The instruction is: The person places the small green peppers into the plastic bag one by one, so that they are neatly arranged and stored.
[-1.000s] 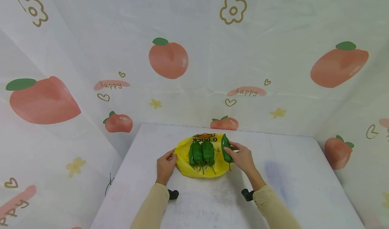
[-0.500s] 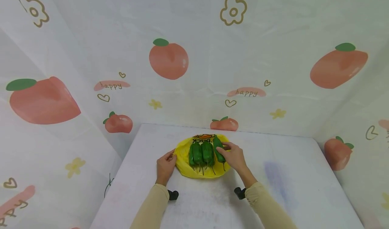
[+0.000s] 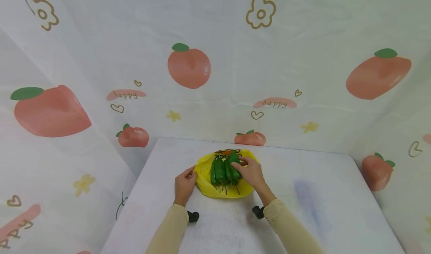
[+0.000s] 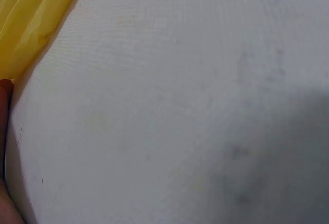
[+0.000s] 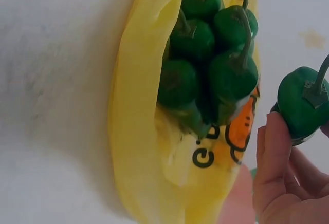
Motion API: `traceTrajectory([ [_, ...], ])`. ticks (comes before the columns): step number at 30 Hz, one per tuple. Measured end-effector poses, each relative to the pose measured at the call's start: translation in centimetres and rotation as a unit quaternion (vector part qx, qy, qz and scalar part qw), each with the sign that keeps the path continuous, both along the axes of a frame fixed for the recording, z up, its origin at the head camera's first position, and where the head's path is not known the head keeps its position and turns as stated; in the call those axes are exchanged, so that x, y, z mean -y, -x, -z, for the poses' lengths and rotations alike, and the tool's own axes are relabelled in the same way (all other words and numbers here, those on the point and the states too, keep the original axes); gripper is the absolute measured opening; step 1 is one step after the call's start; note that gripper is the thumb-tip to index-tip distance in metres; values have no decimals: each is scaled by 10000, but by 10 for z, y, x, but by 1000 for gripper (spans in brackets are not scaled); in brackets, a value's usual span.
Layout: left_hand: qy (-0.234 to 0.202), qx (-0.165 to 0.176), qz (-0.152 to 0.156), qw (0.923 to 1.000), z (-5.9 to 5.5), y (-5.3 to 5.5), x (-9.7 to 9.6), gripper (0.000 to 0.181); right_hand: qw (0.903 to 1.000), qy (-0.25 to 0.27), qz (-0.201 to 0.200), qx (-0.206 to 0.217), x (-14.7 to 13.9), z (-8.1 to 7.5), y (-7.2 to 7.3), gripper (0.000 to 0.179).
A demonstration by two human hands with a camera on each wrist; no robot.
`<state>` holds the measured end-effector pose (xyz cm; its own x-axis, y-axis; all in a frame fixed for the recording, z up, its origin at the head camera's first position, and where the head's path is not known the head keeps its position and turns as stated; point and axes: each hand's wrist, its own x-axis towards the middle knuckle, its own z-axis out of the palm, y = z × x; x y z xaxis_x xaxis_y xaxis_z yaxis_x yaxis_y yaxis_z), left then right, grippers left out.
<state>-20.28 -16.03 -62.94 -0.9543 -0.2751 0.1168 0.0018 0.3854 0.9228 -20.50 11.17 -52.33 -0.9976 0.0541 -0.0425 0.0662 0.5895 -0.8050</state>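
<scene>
A yellow plastic bag (image 3: 204, 186) with dark lettering and an orange duck print lies on the table, its opening spread. Several green peppers (image 3: 219, 171) sit side by side on it, long stems toward the person. The left hand (image 3: 184, 186) pinches the bag's left edge; in the left wrist view only a sliver of that hand shows beside the yellow plastic (image 4: 36, 13). Between thumb and fingers, the right hand (image 3: 251, 173) holds another green pepper (image 5: 300, 100). In the head view this pepper overlaps the right side of the group; its far side is hidden by the fingers.
The white table (image 3: 215, 228) has a bluish stain (image 3: 308, 201) on the right. A fruit-printed cloth (image 3: 229, 70) hangs behind and at both sides. Black wrist mounts (image 3: 193, 216) sit under both sleeves.
The right hand has moved left with its pepper, from the bag's right edge to over the peppers. The left hand stays at the bag's left edge.
</scene>
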Motion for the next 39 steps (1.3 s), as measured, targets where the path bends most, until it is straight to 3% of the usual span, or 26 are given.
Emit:
traceTrajectory([
  [21,49,41,11,10000,-1,1,2,32,9997,-232,82,-28,28,2,8,52],
  [39,37,-180,71,9998,1,1,0,31,9985,-521,97,-119,38,1,10,53],
])
